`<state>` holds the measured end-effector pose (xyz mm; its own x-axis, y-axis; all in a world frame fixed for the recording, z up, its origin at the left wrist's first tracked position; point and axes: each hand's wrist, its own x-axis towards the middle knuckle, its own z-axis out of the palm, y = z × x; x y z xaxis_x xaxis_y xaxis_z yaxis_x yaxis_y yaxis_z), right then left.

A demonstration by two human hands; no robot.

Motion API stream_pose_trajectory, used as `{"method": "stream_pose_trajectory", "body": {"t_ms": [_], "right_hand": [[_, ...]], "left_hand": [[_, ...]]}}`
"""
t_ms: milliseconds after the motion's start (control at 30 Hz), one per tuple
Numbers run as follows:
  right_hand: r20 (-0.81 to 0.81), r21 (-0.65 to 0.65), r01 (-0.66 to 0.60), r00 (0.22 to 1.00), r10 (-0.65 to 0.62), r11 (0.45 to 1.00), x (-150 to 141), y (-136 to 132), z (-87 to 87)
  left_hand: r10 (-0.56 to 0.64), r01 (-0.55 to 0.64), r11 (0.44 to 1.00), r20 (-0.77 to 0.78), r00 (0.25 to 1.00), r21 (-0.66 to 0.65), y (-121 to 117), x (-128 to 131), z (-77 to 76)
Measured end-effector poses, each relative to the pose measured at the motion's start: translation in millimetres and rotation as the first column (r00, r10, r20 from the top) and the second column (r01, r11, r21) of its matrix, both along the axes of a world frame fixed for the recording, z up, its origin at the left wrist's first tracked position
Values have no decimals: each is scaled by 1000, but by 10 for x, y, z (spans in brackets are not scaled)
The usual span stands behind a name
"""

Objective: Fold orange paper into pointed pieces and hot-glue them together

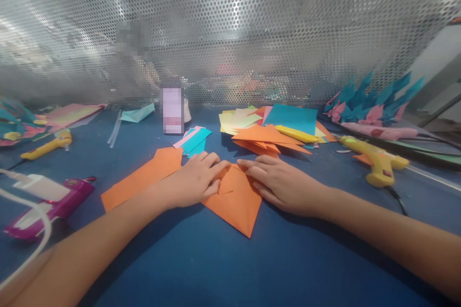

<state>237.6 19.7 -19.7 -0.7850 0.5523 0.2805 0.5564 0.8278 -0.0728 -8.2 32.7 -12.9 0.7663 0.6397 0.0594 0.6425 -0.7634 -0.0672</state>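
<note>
One folded orange sheet (pixel 238 206) lying on blue table (pixel 173 264), left hand (pixel 196 180) and right hand (pixel 284 184) resting half-curled on far edge, pinch unclear; probably handling light, creasing easily, best held by edges.

White glare is shining beyond the left hand (pixel 197 180) and right hand (pixel 283 184).
The holey metal wall (pixel 236 24) is glinting, shadows are lying below both hands, and things far beside them are looking stretched.
</note>
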Motion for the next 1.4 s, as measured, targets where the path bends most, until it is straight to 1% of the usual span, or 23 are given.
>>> {"method": "stream_pose_trajectory", "body": {"t_ms": [167,467,567,700,767,867,1033,1133,1233,1400], "right_hand": [[27,-40,-16,999,17,999,-10,16,30],[78,25,-5,997,3,1000,-34,16,32],[87,65,4,996,-10,998,-42,8,32],[84,178,21,996,-36,984,-52,-10,27],[81,204,52,994,-70,978,-60,-15,21],[51,164,104,992,-114,981,-65,-6,-1],[16,64,90,996,-91,994,-37,46,-48],[15,23,85,996,-85,996,-19,60,-40],[33,39,90,995,-92,995,-16,47,-10],[102,149,138,983,-154,979,-8,35,20]], "left_hand": [[9,-9,1000,-28,1000,-9,-7,12,18],[6,-5,1000,-15,1000,7,-20,10,20],[17,-17,1000,-15,1000,6,-24,13,30],[17,-17,1000,-15,1000,0,-29,18,45],[13,-13,1000,-2,1000,-8,-29,15,44],[16,-16,1000,18,1000,-17,-18,5,29],[-1,1,1000,15,1000,-4,13,6,-1],[6,-6,1000,19,1000,-15,19,15,2],[16,-16,1000,8,1000,-21,10,24,21],[21,-21,1000,-17,1000,-4,-9,30,49]]}}
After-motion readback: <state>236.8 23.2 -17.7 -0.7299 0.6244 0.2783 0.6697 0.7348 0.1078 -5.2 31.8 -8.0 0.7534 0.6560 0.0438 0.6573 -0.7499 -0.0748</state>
